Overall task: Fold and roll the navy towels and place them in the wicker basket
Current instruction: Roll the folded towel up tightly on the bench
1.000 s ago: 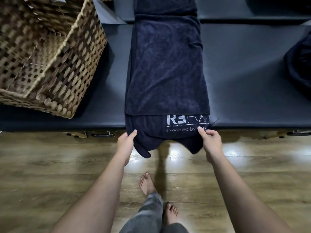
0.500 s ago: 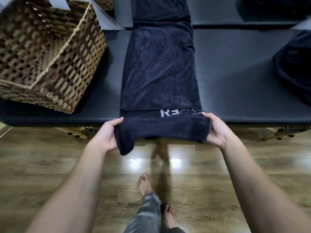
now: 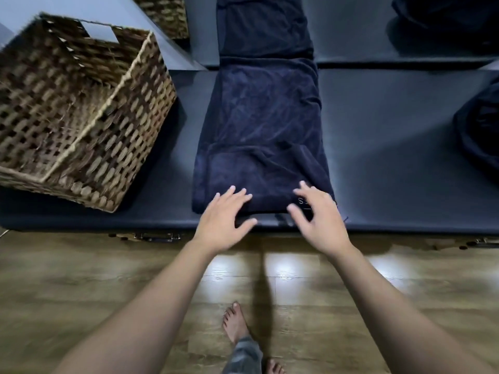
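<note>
A long navy towel (image 3: 263, 125) lies lengthwise on the dark padded table (image 3: 391, 147), running away from me, with its near end folded up onto itself. My left hand (image 3: 224, 217) is spread with fingertips on the folded near edge, left of centre. My right hand (image 3: 314, 214) hovers with spread fingers over the right corner, partly covering white lettering. Neither hand grips the cloth. The wicker basket (image 3: 89, 122) stands on the table to the left, tilted in view, its inside showing no towels.
More navy towels are heaped at the right edge (image 3: 480, 125) and far right (image 3: 445, 14). A second wicker basket (image 3: 164, 14) sits behind the first. The table's front edge runs just under my hands, above a wooden floor where my bare feet (image 3: 237, 322) stand.
Both hands lifted the towel's hanging end up over the table edge, laid it on top of the towel and let go. The fingers are now spread on the fold.
</note>
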Motion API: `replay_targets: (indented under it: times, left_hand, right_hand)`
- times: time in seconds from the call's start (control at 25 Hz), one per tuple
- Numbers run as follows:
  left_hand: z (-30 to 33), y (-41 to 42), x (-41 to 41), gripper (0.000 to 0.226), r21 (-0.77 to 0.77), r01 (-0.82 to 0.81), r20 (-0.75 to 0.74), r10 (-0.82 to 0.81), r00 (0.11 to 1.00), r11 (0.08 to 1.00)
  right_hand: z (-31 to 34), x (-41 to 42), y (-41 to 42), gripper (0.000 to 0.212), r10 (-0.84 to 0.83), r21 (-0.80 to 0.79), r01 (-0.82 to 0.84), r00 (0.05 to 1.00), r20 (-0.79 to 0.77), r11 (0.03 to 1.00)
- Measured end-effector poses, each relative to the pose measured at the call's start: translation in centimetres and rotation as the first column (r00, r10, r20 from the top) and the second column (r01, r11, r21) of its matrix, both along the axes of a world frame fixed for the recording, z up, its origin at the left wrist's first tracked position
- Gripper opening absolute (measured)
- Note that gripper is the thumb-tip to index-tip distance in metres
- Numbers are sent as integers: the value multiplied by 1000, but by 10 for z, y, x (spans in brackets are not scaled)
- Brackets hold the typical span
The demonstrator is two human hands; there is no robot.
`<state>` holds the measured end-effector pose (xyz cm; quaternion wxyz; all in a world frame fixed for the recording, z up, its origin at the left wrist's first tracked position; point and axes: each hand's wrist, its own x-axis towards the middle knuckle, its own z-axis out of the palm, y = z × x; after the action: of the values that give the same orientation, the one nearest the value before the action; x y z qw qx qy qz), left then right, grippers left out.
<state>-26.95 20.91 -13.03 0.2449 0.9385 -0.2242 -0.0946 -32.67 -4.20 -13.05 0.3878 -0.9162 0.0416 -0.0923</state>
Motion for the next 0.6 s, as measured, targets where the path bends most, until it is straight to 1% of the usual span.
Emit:
replay_targets:
  times: [0.04, 0.08, 0.12, 0.16, 0.24, 0.28, 0.4, 0.48, 0.52, 0.6]
  left_hand:
    - [-6, -2, 6, 70, 160, 80, 33, -86, 996, 984]
    - [-9, -4, 11, 73, 248, 107, 50, -123, 991, 963]
    - [-11, -7, 17, 72, 285, 104, 75, -130, 989, 953]
    - [-14, -7, 21, 70, 276, 90, 130, -130, 983, 957]
    - [-20, -1, 24, 64, 200, 67, 233, -114, 966, 978]
    - [-26, 5, 27, 61, 171, 70, 264, -114, 958, 983]
    - [-30, 17, 41, 49, 91, 94, 308, -117, 944, 991]
    - [-20, 18, 53, 37, 56, 79, 268, -92, 959, 995]
    - [-12, 19, 59, 32, 51, 59, 217, -69, 974, 997]
    - [2, 23, 70, 26, 75, 22, 88, -28, 996, 997]
  right_hand:
    - [-11, 5, -1, 55, 179, -324, -182, 983, -39, 928]
    - [-18, 10, -1, 65, 252, -521, -273, 961, -112, 809]
    - [-20, 17, 1, 71, 256, -610, -302, 953, -164, 732]
    - [-20, 23, 2, 72, 229, -635, -300, 954, -195, 712]
    - [-23, 29, -1, 64, 191, -623, -248, 969, -159, 742]
    - [-26, 29, -6, 60, 175, -625, -223, 975, -137, 749]
    - [-30, 29, -23, 50, 136, -675, -195, 981, -140, 711]
    - [-27, 33, -33, 42, 134, -680, -198, 980, -145, 707]
    - [-23, 35, -37, 36, 137, -654, -205, 979, -154, 728]
    - [-7, 41, -45, 21, 124, -519, -212, 972, -200, 828]
